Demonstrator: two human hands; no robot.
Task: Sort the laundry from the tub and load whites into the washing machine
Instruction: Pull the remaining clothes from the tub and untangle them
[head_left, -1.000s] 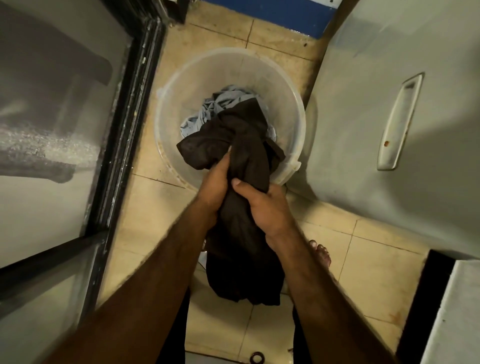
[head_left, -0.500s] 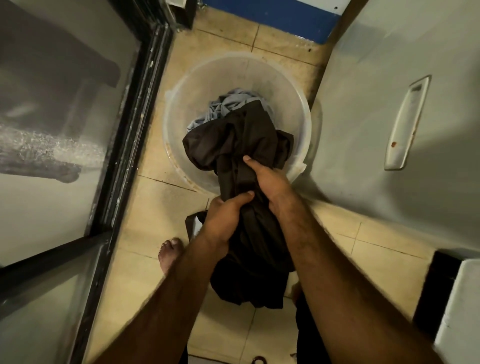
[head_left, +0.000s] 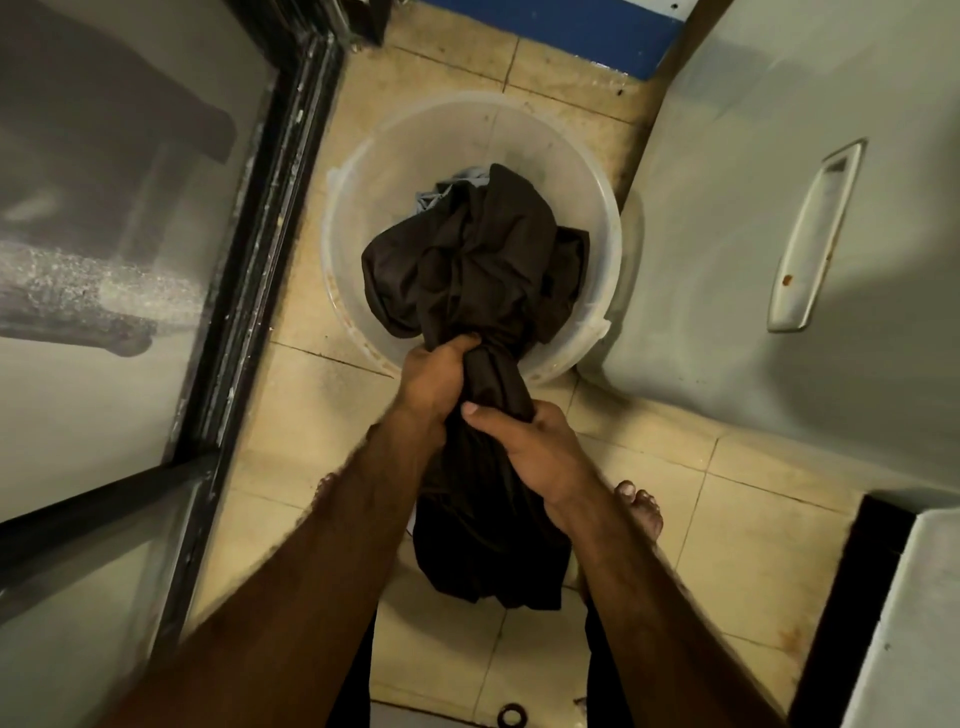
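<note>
Your left hand (head_left: 436, 379) and right hand (head_left: 524, 447) are both clenched around a twisted dark brown cloth garment (head_left: 467, 270). Its bunched upper part lies just beyond your hands in the round translucent plastic tub (head_left: 353, 218), over a pale grey-blue cloth (head_left: 431, 197); its tail hangs below them above the beige tiled floor (head_left: 311, 395).
</note>
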